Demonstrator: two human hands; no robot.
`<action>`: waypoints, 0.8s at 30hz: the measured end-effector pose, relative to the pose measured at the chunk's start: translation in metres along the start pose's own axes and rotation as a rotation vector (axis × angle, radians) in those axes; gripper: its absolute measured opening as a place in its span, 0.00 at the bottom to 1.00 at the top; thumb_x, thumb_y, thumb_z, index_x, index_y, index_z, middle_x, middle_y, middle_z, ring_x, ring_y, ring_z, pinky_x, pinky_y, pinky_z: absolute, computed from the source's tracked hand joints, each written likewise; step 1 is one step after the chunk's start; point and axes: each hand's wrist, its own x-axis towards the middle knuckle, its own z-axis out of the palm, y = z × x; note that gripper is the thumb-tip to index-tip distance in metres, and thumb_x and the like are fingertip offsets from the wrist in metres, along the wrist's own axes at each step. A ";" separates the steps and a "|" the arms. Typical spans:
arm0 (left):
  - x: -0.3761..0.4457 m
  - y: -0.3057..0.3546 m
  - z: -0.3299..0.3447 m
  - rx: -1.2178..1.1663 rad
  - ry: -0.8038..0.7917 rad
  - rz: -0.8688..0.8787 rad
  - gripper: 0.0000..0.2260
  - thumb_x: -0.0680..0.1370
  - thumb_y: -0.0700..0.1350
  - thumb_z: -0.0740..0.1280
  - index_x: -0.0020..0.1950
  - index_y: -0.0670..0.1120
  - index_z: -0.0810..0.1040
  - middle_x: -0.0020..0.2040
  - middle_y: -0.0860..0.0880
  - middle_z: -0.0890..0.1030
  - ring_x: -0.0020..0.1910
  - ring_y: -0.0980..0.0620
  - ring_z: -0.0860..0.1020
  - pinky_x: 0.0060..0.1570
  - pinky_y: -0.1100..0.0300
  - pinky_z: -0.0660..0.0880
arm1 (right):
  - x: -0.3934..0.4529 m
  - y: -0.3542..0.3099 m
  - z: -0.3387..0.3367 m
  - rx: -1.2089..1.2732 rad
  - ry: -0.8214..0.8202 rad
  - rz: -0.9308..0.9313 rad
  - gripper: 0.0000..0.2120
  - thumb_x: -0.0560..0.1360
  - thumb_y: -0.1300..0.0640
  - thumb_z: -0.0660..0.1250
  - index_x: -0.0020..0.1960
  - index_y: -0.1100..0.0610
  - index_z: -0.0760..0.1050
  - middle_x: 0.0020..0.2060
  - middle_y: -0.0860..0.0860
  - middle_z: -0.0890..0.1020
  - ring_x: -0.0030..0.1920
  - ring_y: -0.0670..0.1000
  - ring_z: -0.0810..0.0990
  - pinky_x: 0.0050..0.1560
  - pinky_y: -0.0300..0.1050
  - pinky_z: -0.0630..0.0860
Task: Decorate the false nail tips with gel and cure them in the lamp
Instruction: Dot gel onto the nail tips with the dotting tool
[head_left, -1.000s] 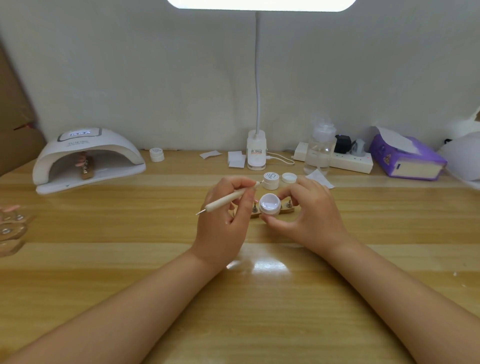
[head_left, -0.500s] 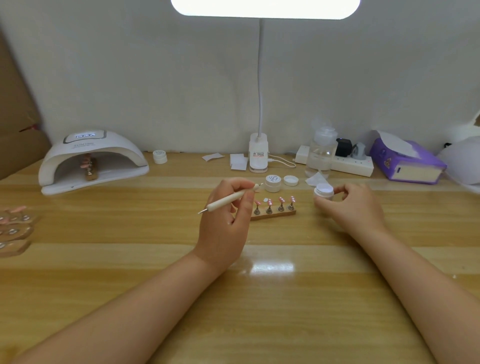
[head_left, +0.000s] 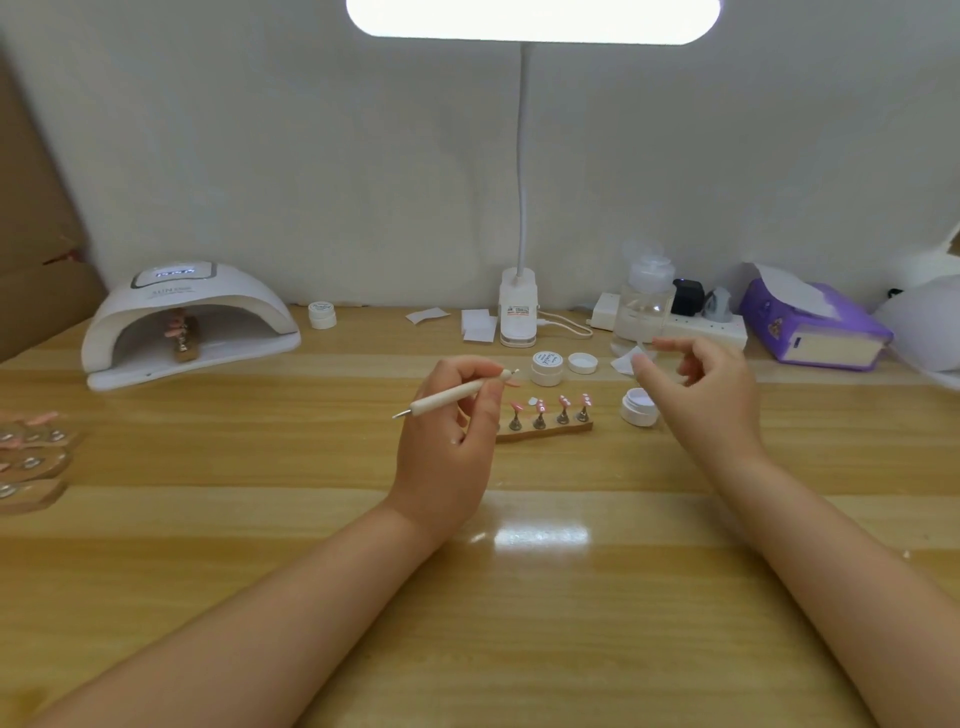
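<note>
My left hand (head_left: 447, 441) pinches a white dotting pen (head_left: 451, 397), its tip pointing right toward the jars. Just right of that hand, a small wooden strip (head_left: 545, 430) carries several pink nail tips (head_left: 563, 401) on metal stands. An open white gel jar (head_left: 638, 408) stands on the table right of the strip. My right hand (head_left: 701, 395) hovers above and beside that jar, fingers loosely curled, holding nothing. The white curing lamp (head_left: 187, 322) sits at the far left with another strip of pink tips (head_left: 183, 338) inside.
A closed gel jar (head_left: 547, 368) and a loose lid (head_left: 582, 362) lie behind the strip. A desk lamp base (head_left: 518, 314), liquid bottle (head_left: 643, 306), power strip (head_left: 706, 327), purple tissue box (head_left: 810, 327) and another jar (head_left: 322, 315) line the back. More nail holders (head_left: 31, 457) lie at the left edge.
My right hand carried the open gel jar from in front of the strip to its right, set it down and let go. The left hand kept holding the pen.
</note>
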 end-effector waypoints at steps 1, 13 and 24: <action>0.000 0.000 0.000 -0.005 0.001 -0.004 0.06 0.77 0.46 0.61 0.48 0.59 0.72 0.39 0.56 0.77 0.37 0.59 0.74 0.36 0.67 0.71 | -0.004 -0.008 0.003 0.051 -0.020 -0.065 0.08 0.72 0.51 0.70 0.47 0.54 0.79 0.33 0.45 0.72 0.34 0.44 0.70 0.37 0.39 0.67; 0.000 -0.002 0.002 -0.018 0.000 -0.026 0.05 0.77 0.46 0.61 0.48 0.57 0.72 0.39 0.55 0.77 0.36 0.58 0.74 0.37 0.62 0.72 | -0.040 -0.026 0.038 -0.311 -0.312 -0.203 0.10 0.70 0.43 0.69 0.39 0.49 0.80 0.26 0.41 0.71 0.34 0.44 0.71 0.35 0.41 0.64; 0.000 -0.003 0.003 -0.017 -0.024 -0.033 0.04 0.78 0.47 0.61 0.48 0.57 0.73 0.39 0.56 0.77 0.35 0.56 0.74 0.36 0.61 0.72 | -0.035 -0.026 0.050 -0.431 -0.376 -0.243 0.13 0.77 0.45 0.60 0.51 0.47 0.82 0.42 0.49 0.83 0.46 0.51 0.78 0.37 0.44 0.71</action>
